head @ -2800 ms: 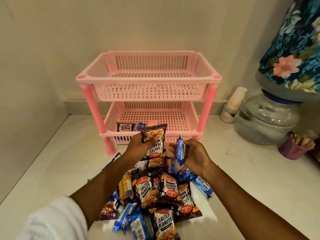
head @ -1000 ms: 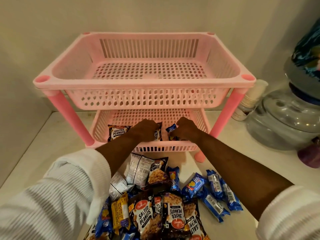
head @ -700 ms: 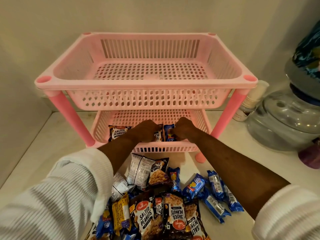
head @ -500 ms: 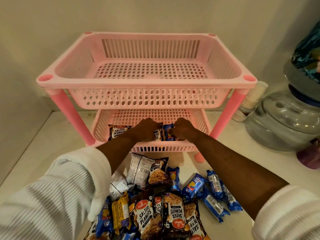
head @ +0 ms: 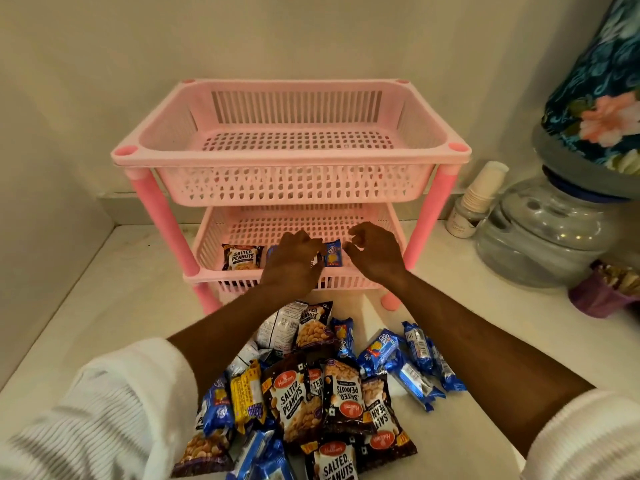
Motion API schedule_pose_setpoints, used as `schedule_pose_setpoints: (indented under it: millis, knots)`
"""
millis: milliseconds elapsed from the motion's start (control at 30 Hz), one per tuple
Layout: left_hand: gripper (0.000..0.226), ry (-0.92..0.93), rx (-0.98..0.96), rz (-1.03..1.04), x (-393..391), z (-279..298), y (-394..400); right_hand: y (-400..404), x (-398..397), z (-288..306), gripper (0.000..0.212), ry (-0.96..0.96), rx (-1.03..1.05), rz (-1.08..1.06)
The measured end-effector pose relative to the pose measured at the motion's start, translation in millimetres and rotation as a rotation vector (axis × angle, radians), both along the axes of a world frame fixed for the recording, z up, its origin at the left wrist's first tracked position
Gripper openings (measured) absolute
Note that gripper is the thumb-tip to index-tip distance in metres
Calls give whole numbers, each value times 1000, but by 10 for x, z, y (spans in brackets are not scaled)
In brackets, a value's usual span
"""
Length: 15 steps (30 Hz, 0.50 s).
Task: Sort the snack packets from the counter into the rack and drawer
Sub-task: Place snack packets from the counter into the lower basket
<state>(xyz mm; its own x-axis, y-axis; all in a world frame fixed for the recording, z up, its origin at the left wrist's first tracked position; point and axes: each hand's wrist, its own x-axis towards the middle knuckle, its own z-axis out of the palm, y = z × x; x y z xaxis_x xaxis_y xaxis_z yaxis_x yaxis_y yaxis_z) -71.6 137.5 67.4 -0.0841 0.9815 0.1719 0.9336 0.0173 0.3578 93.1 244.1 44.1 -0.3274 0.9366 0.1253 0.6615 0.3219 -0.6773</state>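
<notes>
Pink rack [head: 291, 157] is barely stocked: few packets are seen in its lower tier (top tier bare). Most are left heaped on the counter [head: 104, 306] at frame bottom. Right hand [head: 375, 252] is loosely curled, holding nothing; left hand's [head: 291, 263] grasp cannot be told.

Two bare forearms emerge from white ribbed sleeves [head: 104, 410] at the lower left and lower right corners of the frame.

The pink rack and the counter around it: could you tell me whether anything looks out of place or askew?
Nothing looks damaged. The snack packets lie in a loose, overlapping heap on the counter, some upside down. The pink rack stands level, its top tier empty.
</notes>
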Motion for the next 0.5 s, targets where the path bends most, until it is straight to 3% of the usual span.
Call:
schedule_pose_setpoints:
  millis: [133, 267, 433, 500]
  knots:
    - [20, -22, -31, -32, 93, -137, -358, -486, 235, -17, 14, 104, 284, 53]
    - [26, -41, -148, -78, 127, -397, -604, -854, 399, -240, 8, 6, 265, 93]
    - [33, 190, -265, -110, 197, -619, -633, -1007, 470, -616, 47, -329, 12, 327]
    - [42, 203, -339, -110, 230, -670, -597, -1010, 440, -689, 59, -410, -51, 400]
